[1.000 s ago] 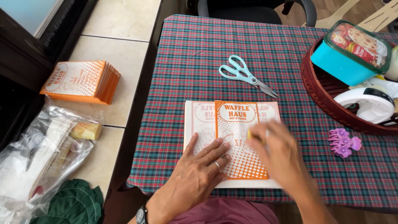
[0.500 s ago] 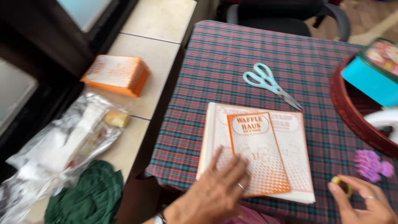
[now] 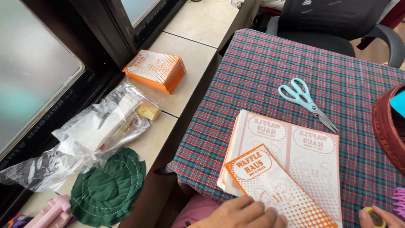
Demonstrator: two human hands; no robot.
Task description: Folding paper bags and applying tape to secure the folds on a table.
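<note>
The left hand (image 3: 242,213) lay flat — fingers spread, gripping nothing — pinning the orange printed paper sleeve (image 3: 280,192), apparently steadying it atop the paler sheets (image 3: 295,152); scissors (image 3: 307,102) lay well beyond; the right hand (image 3: 382,217) pinched a small yellow object (image 3: 374,214).

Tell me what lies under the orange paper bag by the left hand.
The orange bag rests on a stack of pale flat paper bags spread over the plaid tablecloth. The left hand covers its near end.
</note>
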